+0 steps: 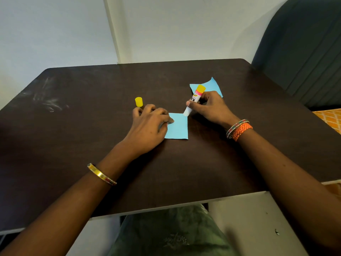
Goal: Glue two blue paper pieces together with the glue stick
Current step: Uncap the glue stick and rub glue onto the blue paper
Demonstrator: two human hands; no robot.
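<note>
A small blue paper square [178,127] lies flat near the middle of the dark table [73,126]. My left hand [149,124] presses its fingertips on the paper's left edge. My right hand [210,106] grips the uncapped glue stick [193,100], tilted, with its white tip touching the paper's far right corner. A second blue paper piece [212,85] lies farther back, partly hidden behind the glue stick and my right hand. The yellow cap [138,102] stands upright on the table just beyond my left hand's fingers.
A dark upholstered chair back [304,52] stands at the table's far right corner. The pale wall [166,24] runs along the far edge. White scuff marks [48,100] show on the table's left side. My lap in green fabric [171,233] is below the near edge.
</note>
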